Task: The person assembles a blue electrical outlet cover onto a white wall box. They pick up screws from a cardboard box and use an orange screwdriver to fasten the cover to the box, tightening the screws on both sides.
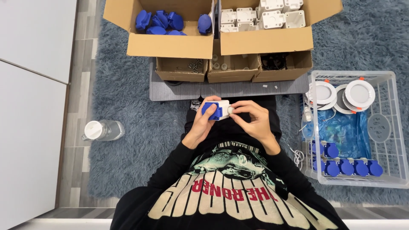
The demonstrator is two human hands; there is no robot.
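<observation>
My left hand [199,126] holds a small socket unit [216,109] with a blue hinged cover on a white box body, raised above my lap. My right hand [251,120] touches the unit's right end, thumb and fingertip pinched on a small pale round piece [230,110] there. A cardboard box [170,44] at the back left holds several blue covers [159,21]. The cardboard box [266,40] beside it holds several white box bodies [262,16].
Three small open cardboard trays [232,68] with screws and small parts sit on a grey board. A clear plastic crate [394,127] on the right holds round white lamps [360,93] and several finished blue-and-white units [347,167]. A clear bottle [103,130] lies on the rug at left.
</observation>
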